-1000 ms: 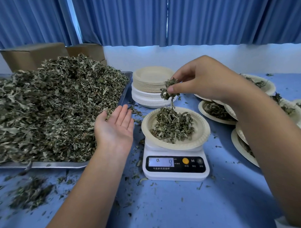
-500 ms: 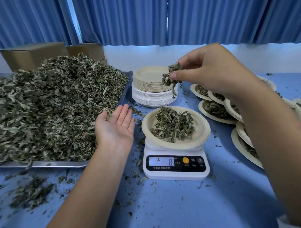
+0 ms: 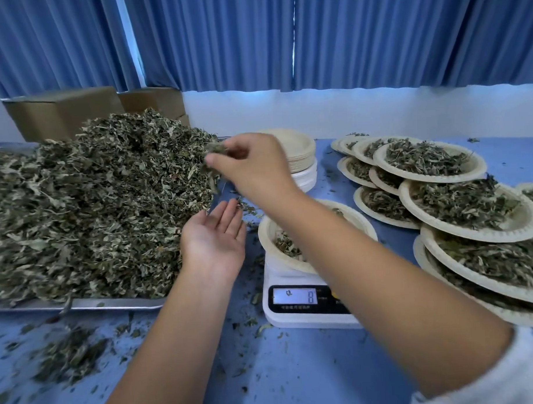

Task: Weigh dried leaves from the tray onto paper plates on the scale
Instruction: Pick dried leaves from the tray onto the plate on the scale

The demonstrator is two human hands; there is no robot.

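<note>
Our right hand [image 3: 252, 166] pinched a tuft of dried leaves [image 3: 215, 149] over the tray [image 3: 111, 303] edge; our left hand [image 3: 213, 237] lay flat, palm up, empty. We feared our forearm [image 3: 367, 258] nudging the paper plate [image 3: 266, 229] on the scale [image 3: 293, 320], skewing its reading.

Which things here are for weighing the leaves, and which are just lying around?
For the job: tray, dried leaves, scale, plate on it, spare plates, filled plates, right hand pinching some, left hand.
Lying about: cardboard boxes, curtains, spilled bits.

Plate [image 3: 270, 232] on the scale [image 3: 293, 320] half behind the right forearm [image 3: 367, 258]; tray [image 3: 111, 303]'s left end out of frame.
</note>
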